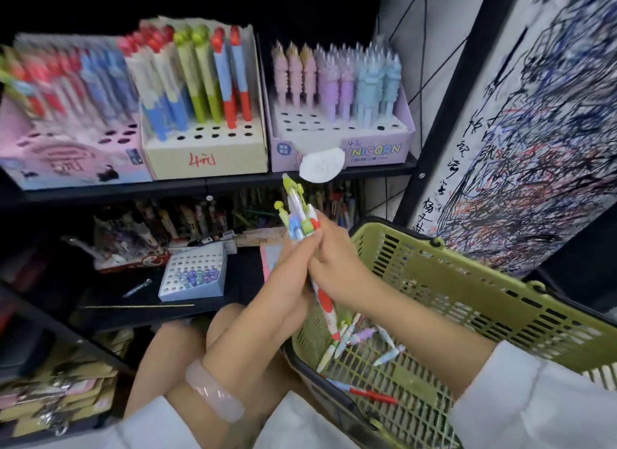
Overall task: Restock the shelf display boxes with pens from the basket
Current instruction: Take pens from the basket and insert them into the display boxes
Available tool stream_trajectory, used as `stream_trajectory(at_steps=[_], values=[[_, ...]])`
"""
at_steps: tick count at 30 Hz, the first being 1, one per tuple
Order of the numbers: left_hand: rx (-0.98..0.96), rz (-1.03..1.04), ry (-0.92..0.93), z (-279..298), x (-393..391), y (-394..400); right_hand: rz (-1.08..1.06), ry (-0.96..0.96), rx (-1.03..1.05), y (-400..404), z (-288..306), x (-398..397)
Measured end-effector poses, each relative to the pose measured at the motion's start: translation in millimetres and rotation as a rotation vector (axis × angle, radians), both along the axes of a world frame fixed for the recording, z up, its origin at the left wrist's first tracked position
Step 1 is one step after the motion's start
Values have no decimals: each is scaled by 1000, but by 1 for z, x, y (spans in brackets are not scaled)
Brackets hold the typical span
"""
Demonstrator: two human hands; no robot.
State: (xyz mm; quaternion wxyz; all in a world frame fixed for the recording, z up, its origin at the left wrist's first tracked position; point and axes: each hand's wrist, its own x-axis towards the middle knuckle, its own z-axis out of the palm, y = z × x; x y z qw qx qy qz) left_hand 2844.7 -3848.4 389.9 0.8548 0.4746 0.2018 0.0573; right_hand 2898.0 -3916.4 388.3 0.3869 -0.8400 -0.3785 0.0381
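head view: both hands meet in front of the black shelf edge, above the near-left corner of the olive-green slotted plastic basket. the left hand and the right hand each curl their fingers round the same bundle of colourful plastic pens, whose tips with yellow-green toppers point up toward the upper shelf. a red-and-white pen end hangs below the hands over the basket. more loose pens lie on the basket floor toward its left side, and a blue-and-red one lies nearer its front edge. on the upper shelf stand three display boxes: a pink cardboard box at the left, blurred; a cream cardboard box with red handwriting in the middle, its front rows of holes unfilled; and a lilac box printed "unicorn" at the right end, holding pastel pens at its back. a pale pink bangle circles the left wrist.
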Motion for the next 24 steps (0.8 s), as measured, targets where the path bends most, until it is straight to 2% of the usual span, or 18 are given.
stream_trajectory(at_steps=[1, 3, 6, 8, 10, 16, 20, 24], values=[[-21, 25, -33, 2, -3, 4, -15, -88, -133, 4, 1, 3], [11, 66, -89, 7, -8, 12, 38, -109, -282, 9, 6, 9], [121, 119, -104, 16, -11, 23, 262, 54, -215, 14, 27, 15], [117, 128, -94, 21, -12, 31, 376, 211, -158, 17, 45, 15], [68, 165, -73, 26, -11, 39, 432, 264, -133, 23, 56, 13], [-44, 305, -93, 48, -7, 50, 359, 177, 34, 46, 63, -1], [-118, 270, -98, 61, -14, 57, 286, 114, -41, 54, 58, -3], [-173, 281, -170, 64, -16, 62, 269, 194, 7, 65, 59, -9]])
